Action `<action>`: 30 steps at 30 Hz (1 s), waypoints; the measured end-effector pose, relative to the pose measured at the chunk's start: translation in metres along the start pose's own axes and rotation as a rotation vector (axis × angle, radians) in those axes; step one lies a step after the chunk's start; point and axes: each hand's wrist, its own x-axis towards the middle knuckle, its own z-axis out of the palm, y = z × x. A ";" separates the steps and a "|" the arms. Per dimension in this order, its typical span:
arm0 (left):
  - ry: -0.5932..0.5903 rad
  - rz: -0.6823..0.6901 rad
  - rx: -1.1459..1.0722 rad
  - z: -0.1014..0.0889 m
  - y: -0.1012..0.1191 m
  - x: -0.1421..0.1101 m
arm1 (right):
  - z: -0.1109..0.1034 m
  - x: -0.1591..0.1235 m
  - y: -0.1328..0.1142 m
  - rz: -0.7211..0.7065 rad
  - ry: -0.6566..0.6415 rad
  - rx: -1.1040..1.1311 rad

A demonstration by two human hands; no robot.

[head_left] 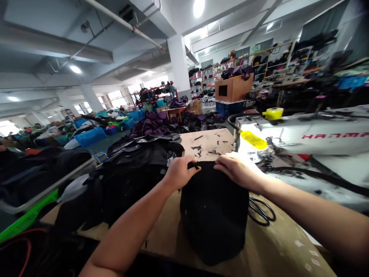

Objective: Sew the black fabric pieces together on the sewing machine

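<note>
A black fabric piece point(215, 211), shaped like a bag panel with a rounded lower end, lies in front of me on the brown tabletop. My left hand point(182, 171) pinches its upper left edge between thumb and fingers. At the upper right edge, my right hand point(235, 166) is closed on the same piece, its fingertips partly hidden behind the fabric. The two hands are a short way apart along the top edge. Just right of the fabric lies a pair of black-handled scissors point(262, 211), their blades not visible.
A white sewing machine point(305, 132) with a yellow tag point(253, 139) stands at the right. Black fabric pieces point(138, 173) are heaped on the left. Dark scraps point(197, 148) litter the table point(207, 136) beyond my hands. Farther back are purple pieces point(151, 121) and a cardboard box point(235, 89).
</note>
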 end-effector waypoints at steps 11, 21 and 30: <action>-0.032 0.042 -0.034 0.012 0.006 -0.006 | -0.011 -0.023 0.017 0.191 -0.136 0.160; 0.000 0.121 0.045 0.011 0.003 -0.012 | -0.011 -0.031 0.012 0.250 -0.177 0.112; -0.414 0.201 0.081 0.019 -0.002 0.080 | 0.020 -0.047 -0.034 0.524 0.002 0.460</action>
